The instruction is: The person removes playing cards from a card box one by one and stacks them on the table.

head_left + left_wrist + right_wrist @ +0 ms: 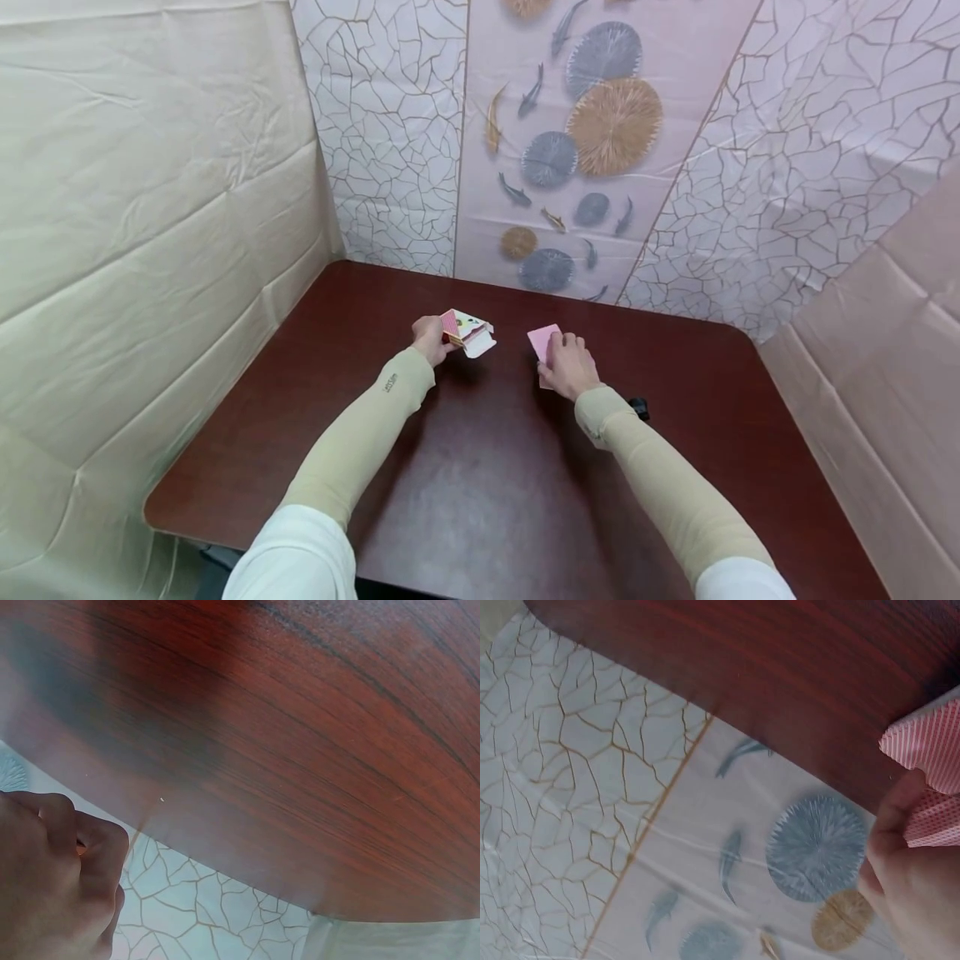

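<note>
At the far middle of the table [480,467], my left hand [430,337] grips a small playing-card box [471,325], held by its left end. White flaps stand out from the box's right end, which is open. In the left wrist view only the curled left hand [60,870] shows; the box is hidden. To the right, my right hand [572,367] holds pink-backed playing cards [543,337] between thumb and fingers. In the right wrist view, red-and-white patterned cards [934,817] show by the right hand [915,877]; how many there are cannot be told.
A patterned wall covering [547,192] hangs behind the table's back edge. Beige padded sheets [150,208] stand along the left side, and another [885,350] along the right. A small black object [639,407] shows beside the right wrist.
</note>
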`<state>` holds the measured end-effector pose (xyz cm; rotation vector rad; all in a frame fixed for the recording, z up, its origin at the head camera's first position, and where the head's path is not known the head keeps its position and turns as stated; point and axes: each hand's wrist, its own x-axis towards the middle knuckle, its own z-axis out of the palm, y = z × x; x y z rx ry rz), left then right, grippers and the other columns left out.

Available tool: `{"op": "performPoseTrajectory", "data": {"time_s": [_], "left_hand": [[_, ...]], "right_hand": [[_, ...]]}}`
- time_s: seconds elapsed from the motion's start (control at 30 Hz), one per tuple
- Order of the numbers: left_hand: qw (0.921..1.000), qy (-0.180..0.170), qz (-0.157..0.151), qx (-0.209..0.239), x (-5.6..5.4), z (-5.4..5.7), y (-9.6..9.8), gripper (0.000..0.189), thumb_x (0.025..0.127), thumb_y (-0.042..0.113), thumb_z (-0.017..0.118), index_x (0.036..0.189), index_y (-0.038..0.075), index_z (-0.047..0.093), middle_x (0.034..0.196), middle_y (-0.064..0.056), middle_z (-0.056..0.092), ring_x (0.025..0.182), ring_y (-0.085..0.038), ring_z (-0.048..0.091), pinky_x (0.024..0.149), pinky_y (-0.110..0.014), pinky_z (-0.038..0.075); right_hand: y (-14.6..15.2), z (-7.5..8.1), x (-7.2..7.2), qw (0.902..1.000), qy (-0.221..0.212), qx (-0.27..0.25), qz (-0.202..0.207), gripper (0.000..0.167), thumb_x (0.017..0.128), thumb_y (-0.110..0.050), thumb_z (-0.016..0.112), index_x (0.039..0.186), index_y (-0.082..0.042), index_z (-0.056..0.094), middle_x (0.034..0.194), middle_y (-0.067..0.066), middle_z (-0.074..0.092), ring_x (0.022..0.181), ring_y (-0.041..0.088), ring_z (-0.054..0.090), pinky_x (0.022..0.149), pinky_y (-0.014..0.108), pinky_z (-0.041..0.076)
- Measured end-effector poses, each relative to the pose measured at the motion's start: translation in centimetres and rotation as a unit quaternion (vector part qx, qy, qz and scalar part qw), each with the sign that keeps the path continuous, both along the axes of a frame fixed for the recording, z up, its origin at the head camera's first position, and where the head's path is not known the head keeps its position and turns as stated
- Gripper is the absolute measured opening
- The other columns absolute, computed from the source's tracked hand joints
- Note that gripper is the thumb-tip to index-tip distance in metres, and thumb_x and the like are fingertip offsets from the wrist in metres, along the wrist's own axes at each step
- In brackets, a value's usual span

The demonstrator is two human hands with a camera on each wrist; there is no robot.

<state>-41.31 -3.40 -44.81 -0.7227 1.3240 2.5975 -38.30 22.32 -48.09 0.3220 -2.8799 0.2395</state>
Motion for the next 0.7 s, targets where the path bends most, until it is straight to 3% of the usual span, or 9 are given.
{"op": "performPoseTrajectory", "data": {"time_s": [0.23, 0.4, 0.7], "left_hand": [[1.0, 0.0, 0.003, 0.002, -0.3, 0.0, 0.2, 0.043, 0.103, 0.008, 0.022, 0.142, -0.005, 0.032, 0.143, -0.021, 0.044, 0.129, -0.032, 0.048, 0.107, -0.051, 0.043], [1.0, 0.001, -0.002, 0.002, -0.5, 0.2, 0.0, 0.044, 0.103, 0.01, 0.021, 0.144, -0.004, 0.031, 0.145, -0.021, 0.043, 0.131, -0.031, 0.047, 0.107, -0.05, 0.043], [0.9999, -0.006, -0.003, -0.008, -0.4, 0.1, -0.2, 0.043, 0.103, 0.009, 0.024, 0.142, -0.005, 0.034, 0.143, -0.022, 0.044, 0.129, -0.032, 0.049, 0.107, -0.05, 0.044]], "right_hand": [[0.7, -0.8, -0.7, 0.9976, 0.004, 0.012, -0.069, 0.047, 0.085, -0.036, 0.064, 0.105, 0.005, 0.05, 0.101, 0.029, 0.055, 0.095, 0.044, 0.053, 0.074, 0.055, 0.052], [0.5, -0.9, -0.6, 0.9949, -0.027, 0.016, -0.095, 0.055, 0.085, -0.041, 0.064, 0.112, 0.005, 0.05, 0.104, 0.029, 0.058, 0.097, 0.043, 0.055, 0.077, 0.056, 0.052], [0.0, -1.4, -0.4, 0.9914, -0.075, 0.03, -0.103, 0.063, 0.086, -0.043, 0.06, 0.121, 0.007, 0.049, 0.113, 0.029, 0.057, 0.103, 0.043, 0.054, 0.082, 0.057, 0.05]]}}
